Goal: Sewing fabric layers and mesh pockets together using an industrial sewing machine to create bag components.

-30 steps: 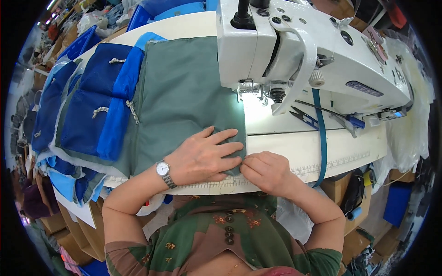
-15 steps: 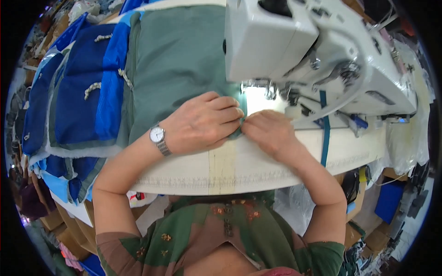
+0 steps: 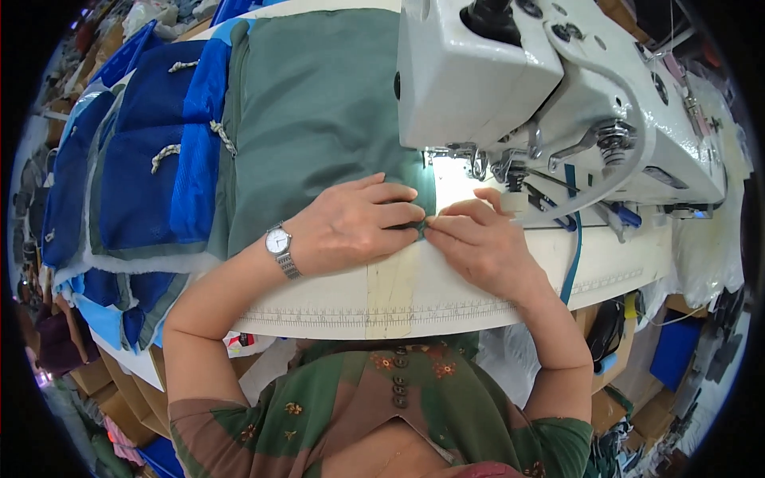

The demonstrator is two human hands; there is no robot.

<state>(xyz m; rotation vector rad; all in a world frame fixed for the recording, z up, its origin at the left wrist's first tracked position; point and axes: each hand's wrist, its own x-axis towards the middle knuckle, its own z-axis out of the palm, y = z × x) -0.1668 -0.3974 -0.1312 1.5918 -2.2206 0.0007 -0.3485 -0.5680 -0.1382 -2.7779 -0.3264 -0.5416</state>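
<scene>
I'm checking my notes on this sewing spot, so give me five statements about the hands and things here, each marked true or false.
1. The left hand rests on the green fabric. True.
2. The wristwatch is on the right wrist. False: it is on the left wrist.
3. The right hand is at the fabric's near right corner. True.
4. The sewing machine has a black body. False: its body is white.
5. The blue pockets lie right of the green fabric. False: they lie to its left.

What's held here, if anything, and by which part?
The right hand apparently pinches the green fabric at its near right corner; the left hand lies on it, grip unclear.
</scene>
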